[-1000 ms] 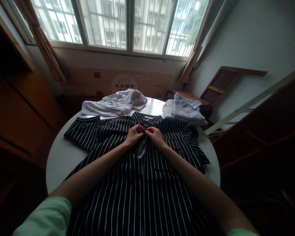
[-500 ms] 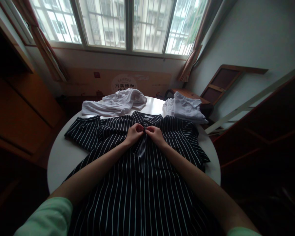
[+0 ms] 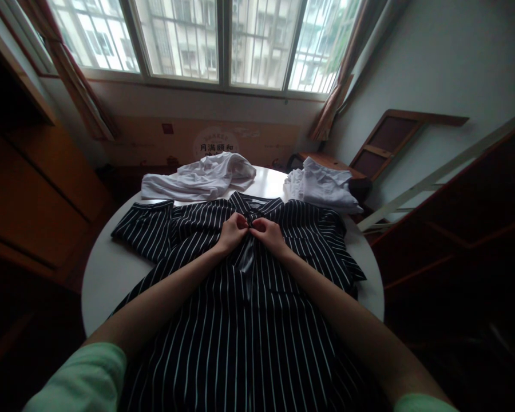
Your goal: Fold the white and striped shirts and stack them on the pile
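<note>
A black shirt with white stripes (image 3: 278, 320) lies spread on the round white table (image 3: 107, 280), its collar toward the window and its lower part toward me. My left hand (image 3: 233, 231) pinches the left front edge of the shirt just below the collar. Against it, my right hand (image 3: 268, 234) pinches the other front edge, and the fingertips of both hands meet at the placket. Whatever button lies between the fingers is too small to make out. Below the hands the front gapes, showing the dark inside of the shirt.
A crumpled white garment (image 3: 201, 177) lies at the table's far left. Folded white clothing (image 3: 321, 186) sits at the far right. Behind the table are a printed board (image 3: 150, 137) and a barred window (image 3: 180, 40). A wooden chair (image 3: 381, 143) stands by the right wall.
Both hands stay at the placket below the collar, their fingertips shifting slightly against each other. The shirt and the white clothes keep their places.
</note>
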`<state>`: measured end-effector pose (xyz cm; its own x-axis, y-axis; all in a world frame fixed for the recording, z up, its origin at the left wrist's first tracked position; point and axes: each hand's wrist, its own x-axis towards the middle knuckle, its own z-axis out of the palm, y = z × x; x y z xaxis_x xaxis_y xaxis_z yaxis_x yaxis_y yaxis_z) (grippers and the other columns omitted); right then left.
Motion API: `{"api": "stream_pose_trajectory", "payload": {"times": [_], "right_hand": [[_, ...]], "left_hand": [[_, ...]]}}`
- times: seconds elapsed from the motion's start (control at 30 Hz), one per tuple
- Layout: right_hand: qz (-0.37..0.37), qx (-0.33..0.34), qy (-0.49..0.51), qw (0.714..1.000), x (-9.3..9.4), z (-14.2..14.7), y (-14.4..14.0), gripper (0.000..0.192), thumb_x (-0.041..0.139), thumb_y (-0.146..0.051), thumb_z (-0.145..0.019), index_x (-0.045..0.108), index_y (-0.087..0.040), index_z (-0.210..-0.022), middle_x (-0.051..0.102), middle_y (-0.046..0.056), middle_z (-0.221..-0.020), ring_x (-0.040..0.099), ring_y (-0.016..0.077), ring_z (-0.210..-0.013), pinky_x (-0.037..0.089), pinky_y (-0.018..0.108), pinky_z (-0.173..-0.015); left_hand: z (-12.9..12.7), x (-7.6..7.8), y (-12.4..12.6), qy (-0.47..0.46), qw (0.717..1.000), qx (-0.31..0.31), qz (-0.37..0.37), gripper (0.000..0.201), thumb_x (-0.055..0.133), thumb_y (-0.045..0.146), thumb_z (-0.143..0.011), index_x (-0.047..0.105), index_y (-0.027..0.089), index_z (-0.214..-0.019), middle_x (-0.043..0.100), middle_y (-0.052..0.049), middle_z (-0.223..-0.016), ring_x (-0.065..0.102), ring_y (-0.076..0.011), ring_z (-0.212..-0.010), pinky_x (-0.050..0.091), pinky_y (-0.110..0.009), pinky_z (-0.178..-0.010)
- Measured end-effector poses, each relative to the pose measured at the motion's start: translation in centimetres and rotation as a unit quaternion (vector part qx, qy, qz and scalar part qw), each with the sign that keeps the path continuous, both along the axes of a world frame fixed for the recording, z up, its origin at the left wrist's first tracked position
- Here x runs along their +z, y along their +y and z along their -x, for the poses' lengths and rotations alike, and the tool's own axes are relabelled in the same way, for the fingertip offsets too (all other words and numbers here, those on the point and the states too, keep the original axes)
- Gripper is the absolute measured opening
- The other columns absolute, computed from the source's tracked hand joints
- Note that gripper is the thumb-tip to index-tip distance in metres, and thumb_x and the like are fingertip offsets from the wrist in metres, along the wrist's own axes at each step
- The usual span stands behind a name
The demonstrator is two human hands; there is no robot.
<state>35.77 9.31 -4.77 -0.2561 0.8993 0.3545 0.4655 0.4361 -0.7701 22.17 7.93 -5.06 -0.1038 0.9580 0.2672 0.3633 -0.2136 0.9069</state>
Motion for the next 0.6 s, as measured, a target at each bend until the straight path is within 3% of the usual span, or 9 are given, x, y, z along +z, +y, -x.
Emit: {"api": "stream_pose_trajectory", "payload": {"times": [0.27,0.6], "right_hand": [[-0.006,0.005,-0.011,1.0,0.12,-0.02,-0.2,0.015,0.064,-0.025,-0.064,0.063,-0.016,-0.075,0.065,0.002,-0.071,0.06,0.014,-0.064,0.047,0.026,-0.064],[-0.006,0.009,-0.023,1.0,0.65,0.04,-0.54,0.012,0.061,-0.021,-0.064,0.059,-0.015,-0.074,0.062,0.0,-0.068,0.057,0.0122,-0.063,0.044,0.023,-0.062]], "left_hand": [[0.15,0.21,-0.18,0.024,1.0,0.004,-0.008,0.018,0.057,0.005,-0.059,0.051,0.017,-0.071,0.057,0.003,-0.065,0.057,-0.0114,-0.065,0.046,-0.024,-0.065],[0.26,0.0,-0.08,-0.031,0.999,-0.027,-0.008,0.021,0.058,0.005,-0.058,0.057,0.015,-0.077,0.061,0.001,-0.07,0.06,-0.0116,-0.067,0.049,-0.025,-0.067]]}}
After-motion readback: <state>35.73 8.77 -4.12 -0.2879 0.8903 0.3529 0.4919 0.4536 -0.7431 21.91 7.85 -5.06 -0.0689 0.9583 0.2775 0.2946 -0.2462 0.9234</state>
